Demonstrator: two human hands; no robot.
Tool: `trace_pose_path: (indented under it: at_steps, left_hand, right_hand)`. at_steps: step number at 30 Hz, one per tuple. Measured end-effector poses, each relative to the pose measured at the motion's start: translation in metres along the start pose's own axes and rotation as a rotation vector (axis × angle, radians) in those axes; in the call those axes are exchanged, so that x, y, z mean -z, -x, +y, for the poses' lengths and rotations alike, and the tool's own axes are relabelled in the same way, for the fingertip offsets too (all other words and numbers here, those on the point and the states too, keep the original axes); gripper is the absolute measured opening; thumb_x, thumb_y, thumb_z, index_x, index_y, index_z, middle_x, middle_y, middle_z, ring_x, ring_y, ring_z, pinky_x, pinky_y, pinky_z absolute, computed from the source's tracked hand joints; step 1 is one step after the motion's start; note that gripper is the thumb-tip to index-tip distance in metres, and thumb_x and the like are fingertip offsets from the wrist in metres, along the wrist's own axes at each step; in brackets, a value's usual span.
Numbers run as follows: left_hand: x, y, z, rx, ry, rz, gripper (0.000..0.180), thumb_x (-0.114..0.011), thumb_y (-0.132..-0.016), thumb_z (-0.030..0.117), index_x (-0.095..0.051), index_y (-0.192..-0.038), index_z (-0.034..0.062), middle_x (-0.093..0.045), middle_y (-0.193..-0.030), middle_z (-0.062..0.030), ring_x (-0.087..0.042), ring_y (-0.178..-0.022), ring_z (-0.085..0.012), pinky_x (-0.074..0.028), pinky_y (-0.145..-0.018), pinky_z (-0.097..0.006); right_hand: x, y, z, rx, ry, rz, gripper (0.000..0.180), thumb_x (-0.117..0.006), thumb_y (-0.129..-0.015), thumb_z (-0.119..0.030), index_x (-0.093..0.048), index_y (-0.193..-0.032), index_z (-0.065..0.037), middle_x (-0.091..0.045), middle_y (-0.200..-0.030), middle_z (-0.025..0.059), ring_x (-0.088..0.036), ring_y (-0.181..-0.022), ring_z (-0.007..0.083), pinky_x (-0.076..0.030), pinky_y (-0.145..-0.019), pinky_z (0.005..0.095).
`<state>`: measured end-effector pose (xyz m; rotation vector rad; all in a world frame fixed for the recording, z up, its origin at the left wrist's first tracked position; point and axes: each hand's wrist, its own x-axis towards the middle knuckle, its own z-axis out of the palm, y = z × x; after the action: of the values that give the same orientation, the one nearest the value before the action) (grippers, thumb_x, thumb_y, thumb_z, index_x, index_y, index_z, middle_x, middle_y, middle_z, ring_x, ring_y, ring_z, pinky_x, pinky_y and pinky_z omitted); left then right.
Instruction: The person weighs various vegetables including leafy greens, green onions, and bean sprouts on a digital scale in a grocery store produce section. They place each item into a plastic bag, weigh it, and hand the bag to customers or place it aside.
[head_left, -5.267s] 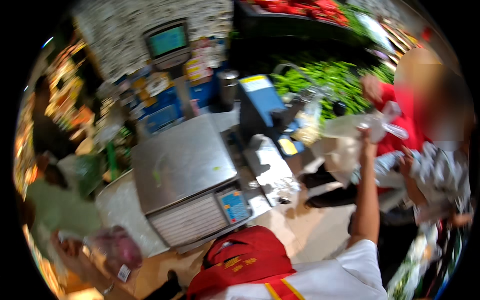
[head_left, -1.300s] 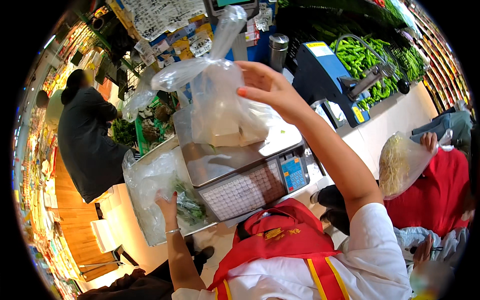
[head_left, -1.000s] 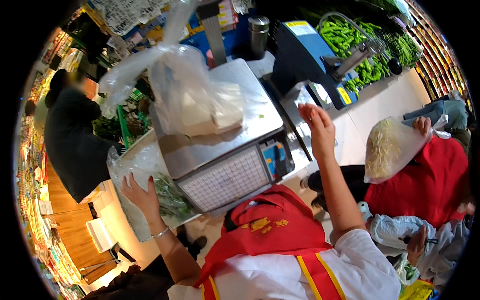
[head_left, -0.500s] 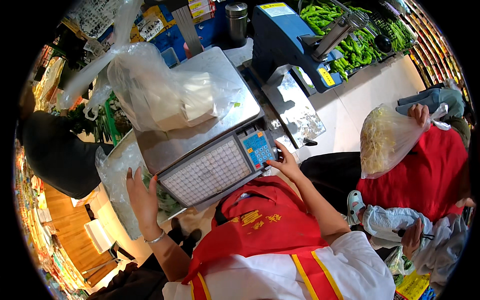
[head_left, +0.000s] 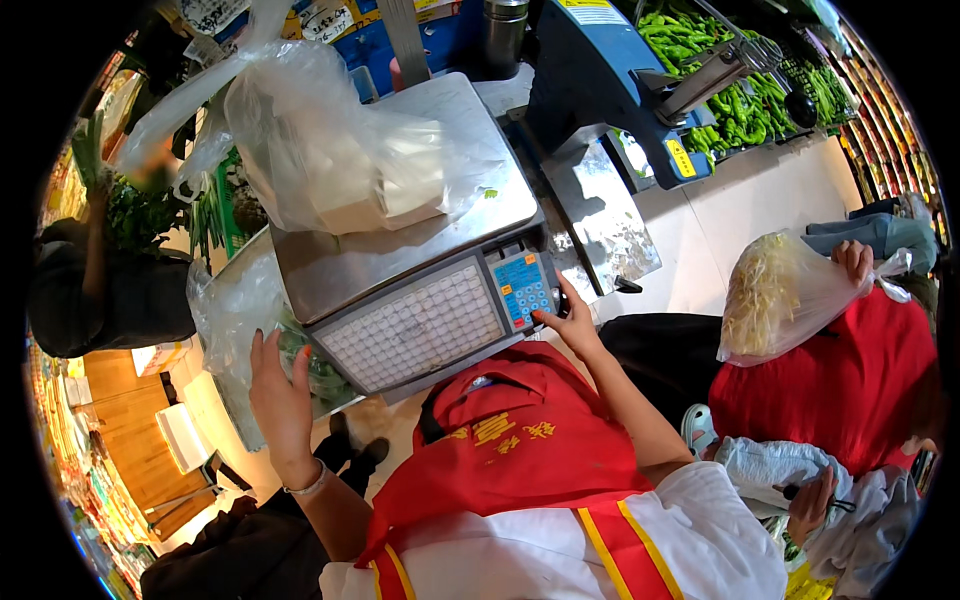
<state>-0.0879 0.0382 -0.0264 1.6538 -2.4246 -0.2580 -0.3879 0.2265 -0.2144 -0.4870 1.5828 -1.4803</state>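
**Finger on the keypad, bag on the scale**

The right hand (head_left: 572, 322) reaches to the scale (head_left: 400, 250) and presses one fingertip against the lower right corner of the blue keypad (head_left: 522, 288); the other fingers are loosely curled and grasp nothing. The left hand (head_left: 280, 395) lies flat, fingers spread, against a clear bag of greens (head_left: 245, 330) that hangs just beside the scale's left front corner — it rests on the plastic rather than clenching it.

On the steel platter sits a second clear bag (head_left: 340, 150) holding pale blocks, its knotted neck trailing off past the platter's back left corner. Below the platter, the white key panel (head_left: 415, 328) fills the sloped front, with the keypad at its right end.

At the right, well apart from the scale, another person in red holds up a bag of bean sprouts (head_left: 775, 295) in one hand. Behind the scale stands a blue machine (head_left: 600, 70), and beyond it green peppers (head_left: 730, 90) are heaped in a display.
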Motion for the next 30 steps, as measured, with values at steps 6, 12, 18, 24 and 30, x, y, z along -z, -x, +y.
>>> trace_pose_path:
  at_steps: [6,12,18,24,30]
  left_hand:
    - [-0.003,0.005,0.028,-0.051,0.132,0.001,0.031,-0.055,-0.081,0.018,-0.052,-0.106,0.0000,-0.047,-0.119,-0.0187,-0.047,-0.107,-0.0341,-0.039,-0.087,-0.037]
    - [-0.010,0.006,0.044,-0.049,0.227,-0.050,0.027,-0.055,-0.081,0.014,-0.054,-0.104,-0.0004,-0.049,-0.117,-0.0176,-0.050,-0.103,-0.0344,-0.040,-0.086,-0.036]
    - [-0.008,0.004,0.044,-0.073,0.213,-0.015,0.027,-0.055,-0.081,0.014,-0.054,-0.103,-0.0010,-0.050,-0.116,-0.0183,-0.050,-0.102,-0.0347,-0.040,-0.085,-0.036]
    - [-0.006,0.004,0.045,-0.093,0.207,-0.005,0.027,-0.055,-0.081,0.015,-0.055,-0.102,-0.0011,-0.051,-0.115,-0.0186,-0.051,-0.101,-0.0347,-0.041,-0.084,-0.036]
    - [-0.006,0.002,0.046,-0.078,0.225,-0.013,0.026,-0.056,-0.080,0.014,-0.055,-0.101,-0.0013,-0.051,-0.114,-0.0189,-0.051,-0.100,-0.0345,-0.041,-0.084,-0.036]
  right_hand:
    - [-0.002,-0.005,0.028,0.174,0.110,0.092,0.076,-0.071,-0.066,-0.001,-0.032,-0.130,-0.004,-0.047,-0.114,0.0106,-0.047,-0.101,0.0185,-0.037,-0.088,0.0272]
    - [0.003,-0.011,0.034,0.219,0.084,0.117,0.071,-0.072,-0.066,-0.002,-0.036,-0.127,0.000,-0.051,-0.110,0.0107,-0.047,-0.100,0.0162,-0.038,-0.087,0.0266]
    - [0.006,-0.008,0.015,0.136,-0.034,0.058,0.062,-0.066,-0.072,0.000,-0.037,-0.127,-0.001,-0.053,-0.105,0.0077,-0.052,-0.087,0.0119,-0.045,-0.072,0.0224]
    - [0.009,-0.006,0.009,0.049,-0.027,0.054,0.056,-0.064,-0.075,-0.002,-0.040,-0.126,-0.003,-0.055,-0.099,0.0062,-0.053,-0.078,0.0078,-0.045,-0.064,0.0189]
    - [0.003,-0.014,0.017,0.210,0.146,0.195,0.046,-0.064,-0.076,-0.003,-0.045,-0.117,0.001,-0.057,-0.097,0.0083,-0.054,-0.081,0.0113,-0.045,-0.070,0.0223]
